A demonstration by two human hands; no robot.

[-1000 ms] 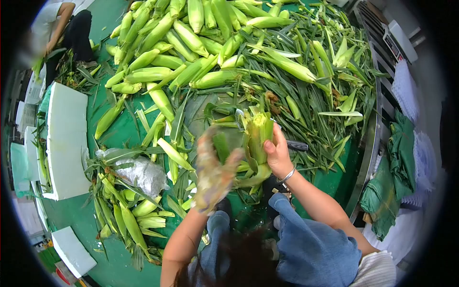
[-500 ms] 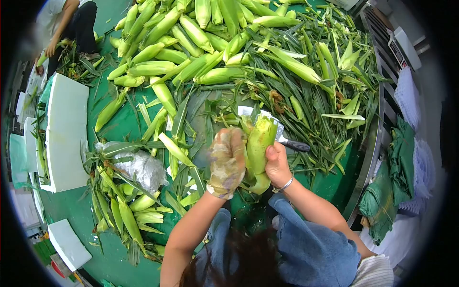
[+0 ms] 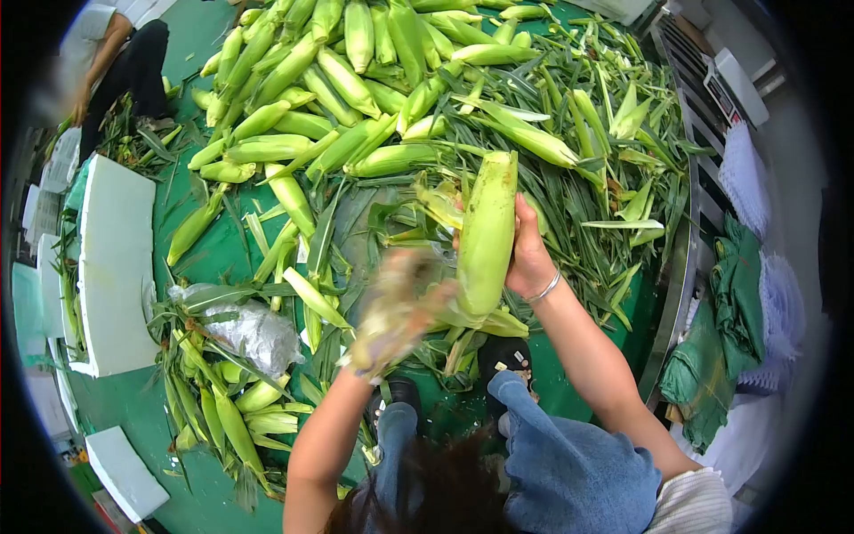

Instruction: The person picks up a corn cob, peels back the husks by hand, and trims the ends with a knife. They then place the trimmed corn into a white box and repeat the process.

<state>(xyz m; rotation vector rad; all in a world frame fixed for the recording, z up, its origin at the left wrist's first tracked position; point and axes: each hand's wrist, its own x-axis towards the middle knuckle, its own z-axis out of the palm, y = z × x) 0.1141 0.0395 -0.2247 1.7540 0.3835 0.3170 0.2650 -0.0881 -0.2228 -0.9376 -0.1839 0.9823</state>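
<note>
An ear of corn [image 3: 487, 240], still wrapped in smooth pale green husk, stands nearly upright in front of me. My right hand [image 3: 528, 249], bare with a bracelet at the wrist, is closed around its right side. My left hand [image 3: 396, 311] wears a patterned glove and is just left of the ear's lower end. Motion smears its fingers, so their shape and any contact with the husk cannot be made out. Loose husk leaves [image 3: 458, 351] lie below the ear, near my shoes. The knife seen earlier is hidden behind the ear and my right hand.
A big heap of corn ears [image 3: 356, 89] spreads ahead, with stripped leaves [image 3: 614, 178] to its right. At left are a white foam box [image 3: 116, 267], a clear plastic bag [image 3: 253, 329] and more corn. Another person [image 3: 124, 71] sits far left. A metal rail [image 3: 685, 267] runs along the right.
The corn ear has been raised and shows a smoother, fuller husk side. My left hand has swung down and left, away from its top. The view has shifted slightly.
</note>
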